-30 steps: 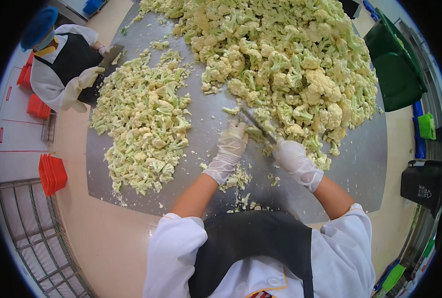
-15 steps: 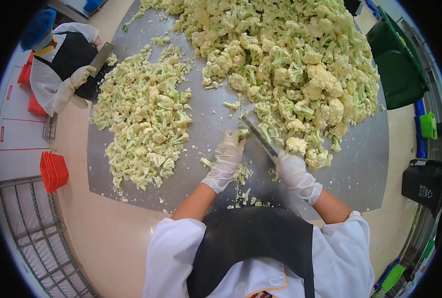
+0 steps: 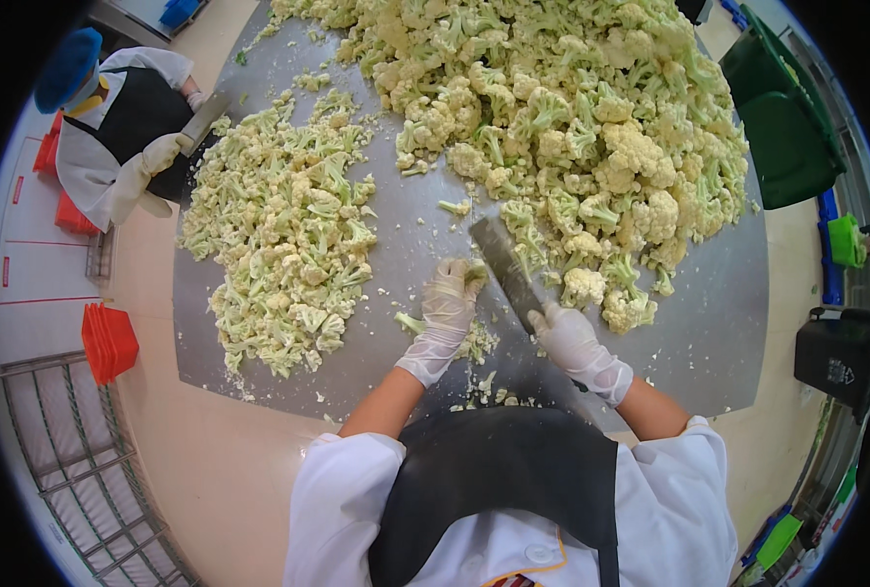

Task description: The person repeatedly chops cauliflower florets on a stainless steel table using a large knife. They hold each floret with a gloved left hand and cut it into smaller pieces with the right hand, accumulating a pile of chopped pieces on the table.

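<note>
My left hand (image 3: 447, 301), in a pale glove, is closed on a cauliflower floret (image 3: 475, 275), mostly hidden by the fingers. My gloved right hand (image 3: 568, 338) grips the handle of a cleaver (image 3: 505, 264), whose broad blade tilts up and left, its tip beyond the floret. Blade and floret look slightly apart. Below my left hand lie small cauliflower scraps (image 3: 478, 342). A large cauliflower heap (image 3: 592, 147) rises beyond and to the right of the blade. Left of my left hand spreads a lower pile of cut florets (image 3: 293, 235).
The steel table (image 3: 680, 362) curves around the work. At the far left a co-worker (image 3: 127, 127) in a dark apron holds another cleaver (image 3: 203, 121). Red bins (image 3: 109, 342) and a wire rack (image 3: 83, 460) stand left; a green bin (image 3: 787, 127) and black bin (image 3: 834, 360) stand right.
My right hand has turned the cleaver, so its broad face now shows where a thin edge showed before. My left hand stays nearly in place. The co-worker's cleaver has shifted slightly.
</note>
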The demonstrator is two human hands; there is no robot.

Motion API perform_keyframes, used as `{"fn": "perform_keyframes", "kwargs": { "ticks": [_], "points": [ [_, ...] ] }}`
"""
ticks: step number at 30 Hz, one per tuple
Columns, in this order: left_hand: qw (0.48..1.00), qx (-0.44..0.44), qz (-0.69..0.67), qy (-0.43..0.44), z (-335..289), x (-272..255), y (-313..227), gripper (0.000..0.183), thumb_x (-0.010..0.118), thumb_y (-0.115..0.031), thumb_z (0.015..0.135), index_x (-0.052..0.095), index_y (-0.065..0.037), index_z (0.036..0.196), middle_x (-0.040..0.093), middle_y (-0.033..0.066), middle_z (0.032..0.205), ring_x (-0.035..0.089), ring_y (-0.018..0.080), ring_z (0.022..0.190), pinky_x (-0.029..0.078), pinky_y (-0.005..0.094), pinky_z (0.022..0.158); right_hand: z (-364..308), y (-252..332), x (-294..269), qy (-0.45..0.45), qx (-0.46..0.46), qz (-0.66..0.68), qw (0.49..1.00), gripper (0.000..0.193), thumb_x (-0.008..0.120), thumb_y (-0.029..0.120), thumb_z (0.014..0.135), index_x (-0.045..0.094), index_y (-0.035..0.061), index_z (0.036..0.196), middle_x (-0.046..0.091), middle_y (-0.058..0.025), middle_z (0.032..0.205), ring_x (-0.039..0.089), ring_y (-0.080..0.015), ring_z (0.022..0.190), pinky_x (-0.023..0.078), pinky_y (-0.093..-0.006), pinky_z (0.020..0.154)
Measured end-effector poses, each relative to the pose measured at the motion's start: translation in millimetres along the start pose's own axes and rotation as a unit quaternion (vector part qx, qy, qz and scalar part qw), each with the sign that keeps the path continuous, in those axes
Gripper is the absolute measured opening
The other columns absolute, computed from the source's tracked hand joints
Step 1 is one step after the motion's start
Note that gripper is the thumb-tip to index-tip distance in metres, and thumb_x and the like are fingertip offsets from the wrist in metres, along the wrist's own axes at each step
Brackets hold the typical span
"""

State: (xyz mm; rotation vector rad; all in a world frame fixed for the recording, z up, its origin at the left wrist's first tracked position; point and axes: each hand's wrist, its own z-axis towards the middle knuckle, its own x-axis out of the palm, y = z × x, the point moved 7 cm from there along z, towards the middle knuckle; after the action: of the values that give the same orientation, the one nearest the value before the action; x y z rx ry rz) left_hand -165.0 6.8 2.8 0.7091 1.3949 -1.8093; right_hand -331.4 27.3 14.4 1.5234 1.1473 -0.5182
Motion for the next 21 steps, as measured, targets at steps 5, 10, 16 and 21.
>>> {"fn": "perform_keyframes", "kwargs": {
  "ticks": [5,10,16,21],
  "points": [
    [0.985,0.141,0.089,0.033,16.9,29.2,-51.9,0.074,0.062,-0.044,0.065,0.032,-0.010,0.123,0.023,0.0125,0.132,0.019,0.0357,0.122,0.010,0.0502,0.099,-7.6,-31.2,-45.4,-0.134,0.097,0.246,0.955,0.026,0.047,0.026,0.084,0.053,0.0021,0.089,0.055,-0.0162,0.057,0.053,-0.0352,0.052,0.041,-0.0400,0.047],
    [0.975,0.198,0.095,0.020,39.4,62.3,-64.8,0.056,0.064,-0.031,0.067,0.042,-0.015,0.115,0.026,0.0128,0.131,0.027,0.0335,0.118,0.018,0.0482,0.098,-6.0,-41.0,-67.9,-0.195,0.076,0.181,0.961,0.023,0.051,0.024,0.082,0.053,0.0016,0.087,0.053,-0.0175,0.055,0.051,-0.0348,0.048,0.040,-0.0389,0.045],
    [0.992,0.111,-0.058,0.035,23.2,42.0,-6.2,0.021,0.055,-0.009,0.073,0.054,-0.011,0.094,0.050,0.0070,0.103,0.049,0.0232,0.089,0.038,0.0376,0.079,-1.3,-27.0,-49.4,-0.144,0.012,-0.028,0.989,0.022,0.050,0.026,0.081,0.049,0.0041,0.079,0.052,-0.0178,0.052,0.052,-0.0358,0.050,0.041,-0.0436,0.047],
    [0.994,-0.071,0.055,-0.061,43.9,-42.8,45.9,0.014,0.052,-0.008,0.075,0.054,-0.006,0.088,0.054,0.0094,0.089,0.051,0.0205,0.078,0.043,0.0364,0.066,-1.3,-20.1,-61.4,-0.207,-0.042,-0.015,0.977,0.023,0.048,0.026,0.082,0.049,0.0035,0.080,0.052,-0.0174,0.053,0.052,-0.0359,0.049,0.041,-0.0435,0.046]
  ]
}}
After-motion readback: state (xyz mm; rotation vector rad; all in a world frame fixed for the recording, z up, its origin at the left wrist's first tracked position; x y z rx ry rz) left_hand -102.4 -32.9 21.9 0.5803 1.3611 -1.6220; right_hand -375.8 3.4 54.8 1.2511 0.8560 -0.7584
